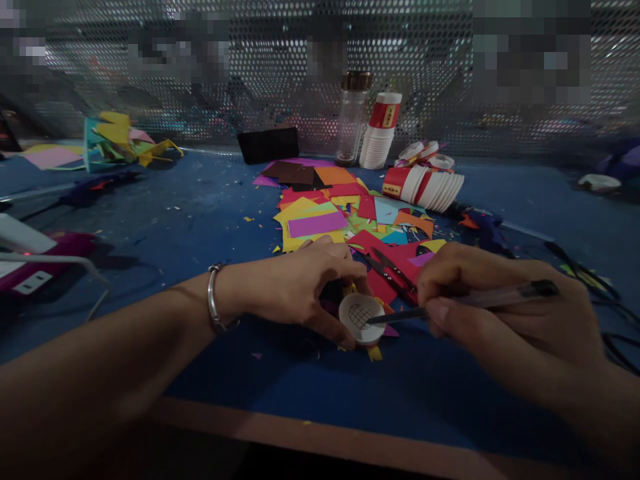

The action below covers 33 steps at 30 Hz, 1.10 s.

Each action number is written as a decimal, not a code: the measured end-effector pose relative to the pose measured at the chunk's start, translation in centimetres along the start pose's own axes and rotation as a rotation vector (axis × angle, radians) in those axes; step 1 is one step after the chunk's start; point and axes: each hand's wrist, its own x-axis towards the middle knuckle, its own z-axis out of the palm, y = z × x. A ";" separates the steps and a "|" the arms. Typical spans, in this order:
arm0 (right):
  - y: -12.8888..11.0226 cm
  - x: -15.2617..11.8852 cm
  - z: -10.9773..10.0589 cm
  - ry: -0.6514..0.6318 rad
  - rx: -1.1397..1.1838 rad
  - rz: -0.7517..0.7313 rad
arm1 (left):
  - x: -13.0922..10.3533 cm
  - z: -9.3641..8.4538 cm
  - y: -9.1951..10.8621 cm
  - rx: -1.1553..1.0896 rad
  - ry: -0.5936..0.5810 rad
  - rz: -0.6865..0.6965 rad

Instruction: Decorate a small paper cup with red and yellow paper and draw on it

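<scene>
My left hand [310,283], with a silver bracelet on the wrist, curls its fingers and thumb around a small white paper cup bottom [364,333]. A grid of dark lines is drawn on its round inner face, and bits of yellow paper show around it. My right hand [510,327] grips a black-capped pen [493,295], its tip touching the grid. Just behind the cup bottom, between my hands, lies a pair of dark scissors [387,270] with the blades pointing away to the left. My right fingers partly hide the handles.
Colored paper pieces [317,225] cover the middle of the blue table [200,220]. Behind stand a phone [269,145], a clear bottle [350,127] and stacked paper cups [377,137]; another cup stack [425,188] lies sideways. A glue gun [483,227] and cables are right, a power strip [45,263] left.
</scene>
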 end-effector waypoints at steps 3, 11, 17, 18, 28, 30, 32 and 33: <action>0.1 0.1 -0.1 0.010 0.022 -0.018 | 0.0 0.0 0.0 0.000 -0.001 0.000; 0.3 0.2 -0.5 0.002 -0.039 -0.034 | 0.0 0.2 -0.2 0.012 0.016 0.026; 0.1 0.0 -0.4 0.050 -0.044 0.004 | 0.0 0.0 0.0 0.020 0.006 0.012; 0.0 0.0 -0.3 0.051 -0.051 0.005 | 0.0 0.0 0.1 0.022 0.005 0.010; 0.3 0.3 0.0 0.056 -0.043 -0.008 | 0.1 0.1 -0.1 -0.005 0.017 0.057; 0.3 0.2 0.1 0.061 -0.034 -0.007 | 0.1 0.1 -0.1 -0.010 0.018 0.052; 0.3 0.2 0.2 0.062 -0.035 -0.006 | 0.1 0.1 -0.1 -0.008 0.022 0.049; 0.3 0.2 0.2 0.060 -0.037 -0.003 | 0.1 0.1 -0.1 -0.004 0.024 0.048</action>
